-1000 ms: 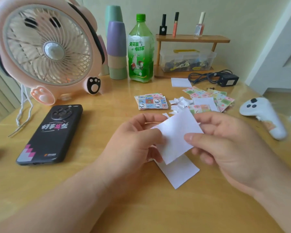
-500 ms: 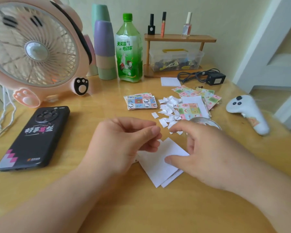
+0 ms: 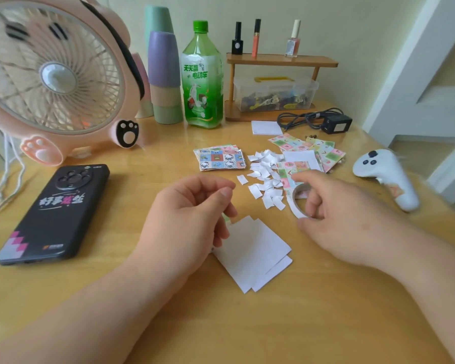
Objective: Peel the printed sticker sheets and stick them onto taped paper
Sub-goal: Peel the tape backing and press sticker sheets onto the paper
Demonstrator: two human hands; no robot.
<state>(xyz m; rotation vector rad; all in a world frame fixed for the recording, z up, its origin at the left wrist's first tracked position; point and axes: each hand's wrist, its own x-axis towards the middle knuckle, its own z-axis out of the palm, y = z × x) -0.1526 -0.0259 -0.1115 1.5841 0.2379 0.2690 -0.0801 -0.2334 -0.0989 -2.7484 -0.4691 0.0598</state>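
Paper sheets (image 3: 252, 253) lie overlapped, partly under left hand (image 3: 189, 214); fingers curled, contents indeterminate. Right hand (image 3: 339, 219) grips tape roll (image 3: 293, 206).

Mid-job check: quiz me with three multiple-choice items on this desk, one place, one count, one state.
1. The phone lies: A) in the plastic box B) left of the left hand C) behind the fan.
2. Small bottles on the wooden shelf: A) three B) one C) five.
3. The tape roll is: A) lying untouched B) on the phone C) held by the right hand.
Key: B, it lies flat on the table beside that hand; A, three stand in a row; C, fingers curl round it.
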